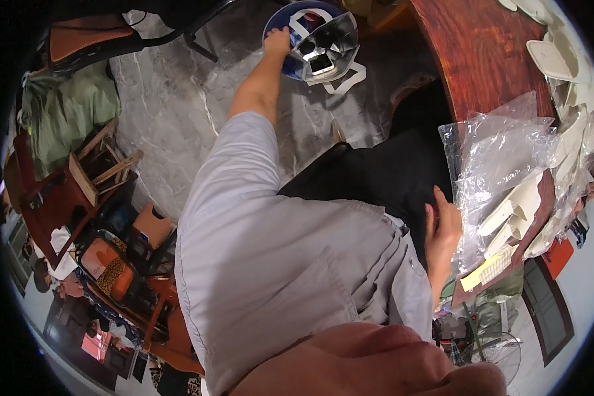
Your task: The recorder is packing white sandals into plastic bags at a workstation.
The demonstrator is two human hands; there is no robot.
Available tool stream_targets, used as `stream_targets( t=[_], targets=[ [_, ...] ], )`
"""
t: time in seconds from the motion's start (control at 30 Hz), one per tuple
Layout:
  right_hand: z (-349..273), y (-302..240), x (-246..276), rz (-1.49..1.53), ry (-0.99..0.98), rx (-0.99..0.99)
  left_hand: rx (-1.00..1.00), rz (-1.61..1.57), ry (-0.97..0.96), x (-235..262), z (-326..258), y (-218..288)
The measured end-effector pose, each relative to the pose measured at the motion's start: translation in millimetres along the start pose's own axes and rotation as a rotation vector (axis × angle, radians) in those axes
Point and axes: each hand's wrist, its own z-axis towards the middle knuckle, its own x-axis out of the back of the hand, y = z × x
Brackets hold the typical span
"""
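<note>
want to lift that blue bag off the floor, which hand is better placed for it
Left. The left hand already grips the rim of the blue bag on the floor, while the right hand rests by the clear plastic bag at the table.

A grey marbled floor [171,125] with pale veins fills the 11 o'clock area. A reddish wooden tabletop [482,53] curves at 1 o'clock. Wooden chairs [92,175] crowd 9 o'clock beside a green cloth bundle [63,109].

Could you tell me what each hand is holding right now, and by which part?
The left hand grips the rim of a blue bin on the floor. The right hand rests by the clear plastic bag, holding nothing clearly.
</note>
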Motion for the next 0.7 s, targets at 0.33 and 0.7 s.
stream_targets(
  t=[0.33, 0.7],
  targets=[
    [-6, 6, 1, 0.022, 0.021, 0.053, -0.330, 0.528, 0.048, 37, -1, -5],
    [-39, 12, 20, 0.375, 0.094, -0.067, -0.216, -0.189, 0.330, 75, -45, 12]
  ],
)
